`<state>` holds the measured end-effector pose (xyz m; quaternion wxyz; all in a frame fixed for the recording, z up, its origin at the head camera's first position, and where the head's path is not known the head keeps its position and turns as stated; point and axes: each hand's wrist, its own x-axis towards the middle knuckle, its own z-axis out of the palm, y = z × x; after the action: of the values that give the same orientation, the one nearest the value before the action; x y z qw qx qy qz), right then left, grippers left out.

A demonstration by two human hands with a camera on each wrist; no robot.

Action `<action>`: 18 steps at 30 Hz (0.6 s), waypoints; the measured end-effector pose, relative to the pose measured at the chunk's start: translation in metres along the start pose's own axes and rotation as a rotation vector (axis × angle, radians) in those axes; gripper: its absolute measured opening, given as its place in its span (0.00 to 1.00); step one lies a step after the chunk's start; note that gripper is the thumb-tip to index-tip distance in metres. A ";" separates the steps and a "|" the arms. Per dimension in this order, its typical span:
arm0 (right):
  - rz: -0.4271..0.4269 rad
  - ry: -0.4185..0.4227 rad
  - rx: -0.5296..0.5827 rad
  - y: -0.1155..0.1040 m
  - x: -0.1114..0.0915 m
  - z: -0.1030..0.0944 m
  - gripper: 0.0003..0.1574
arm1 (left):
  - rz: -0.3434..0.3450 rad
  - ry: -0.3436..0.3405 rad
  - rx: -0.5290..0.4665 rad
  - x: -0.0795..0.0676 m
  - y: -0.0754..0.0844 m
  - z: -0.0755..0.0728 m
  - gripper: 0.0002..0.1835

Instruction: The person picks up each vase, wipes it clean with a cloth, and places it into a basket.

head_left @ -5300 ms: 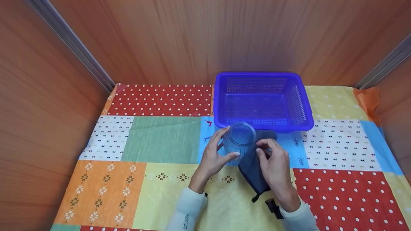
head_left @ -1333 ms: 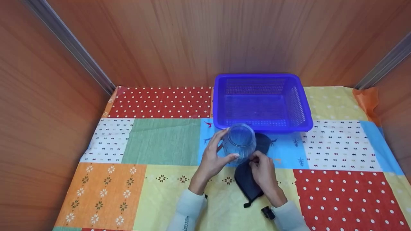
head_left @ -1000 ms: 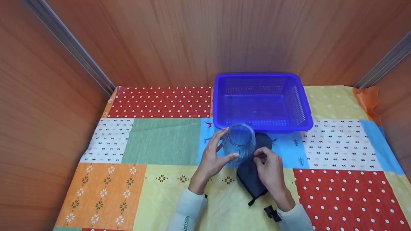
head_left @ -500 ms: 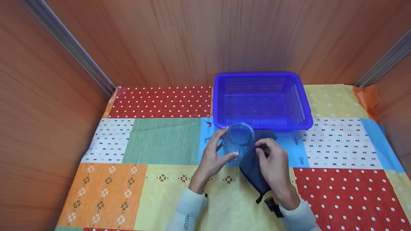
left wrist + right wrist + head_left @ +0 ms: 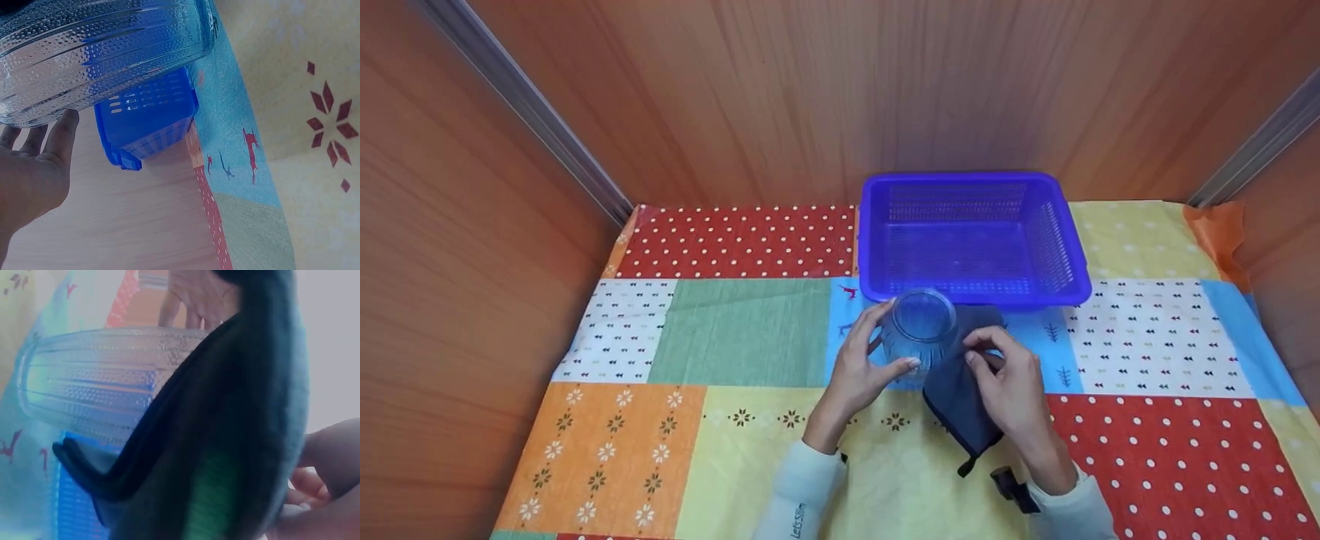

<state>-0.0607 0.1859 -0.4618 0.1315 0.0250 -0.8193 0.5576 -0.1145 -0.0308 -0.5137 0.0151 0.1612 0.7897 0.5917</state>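
Observation:
A clear ribbed glass jar [image 5: 919,346] stands with its mouth up in front of the basket. My left hand [image 5: 859,375] grips its left side, thumb at the front and fingers behind. Pressed along the jar's right side is a dark grey cloth [image 5: 958,397] with black edging and a small loop at its near corner. My right hand [image 5: 1011,386] pinches this cloth between thumb and fingers. In the right wrist view the cloth [image 5: 225,410] hides much of the jar [image 5: 95,377]. The left wrist view shows the jar's textured wall [image 5: 107,56] close up.
Just behind the jar sits a purple plastic basket [image 5: 956,294] with slotted sides, nothing seen inside it. A patchwork cloth [image 5: 750,326] covers the table. Wooden panels [image 5: 810,97] rise at the back and both sides.
Within the last second or so my right hand has shifted right and away from me, pulling the cloth up along the jar's right side. My left hand and the jar have stayed almost still.

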 end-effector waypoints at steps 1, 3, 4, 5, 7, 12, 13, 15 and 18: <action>0.005 -0.009 0.022 0.000 -0.001 -0.003 0.10 | 0.000 -0.002 0.000 0.000 0.000 0.000 0.45; 0.009 -0.023 0.060 0.000 -0.003 -0.012 0.11 | 0.002 -0.006 0.002 0.000 0.000 -0.001 0.45; 0.023 -0.035 0.076 -0.001 -0.004 -0.017 0.12 | 0.002 -0.009 0.004 0.000 0.000 -0.001 0.45; 0.042 -0.051 0.095 -0.003 -0.006 -0.023 0.12 | 0.002 -0.010 0.004 0.000 0.000 -0.001 0.45; 0.082 -0.102 0.126 -0.005 -0.008 -0.035 0.12 | 0.001 -0.009 0.008 -0.001 0.000 -0.001 0.45; 0.102 -0.365 0.176 -0.004 -0.010 -0.069 0.09 | 0.004 -0.006 0.011 0.000 0.000 -0.002 0.45; 0.085 -0.432 0.187 -0.002 -0.009 -0.075 0.08 | 0.007 -0.007 0.009 0.000 0.000 -0.002 0.45; 0.050 -0.549 0.191 0.003 -0.005 -0.083 0.08 | 0.006 -0.007 0.010 0.000 0.000 -0.001 0.45; 0.043 -0.655 0.140 0.013 0.003 -0.083 0.07 | 0.006 -0.004 0.008 -0.001 0.000 -0.001 0.45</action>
<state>-0.0499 0.2671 -0.4441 -0.1528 0.1947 -0.7779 0.5775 -0.1141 -0.0319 -0.5136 0.0145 0.1647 0.7915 0.5884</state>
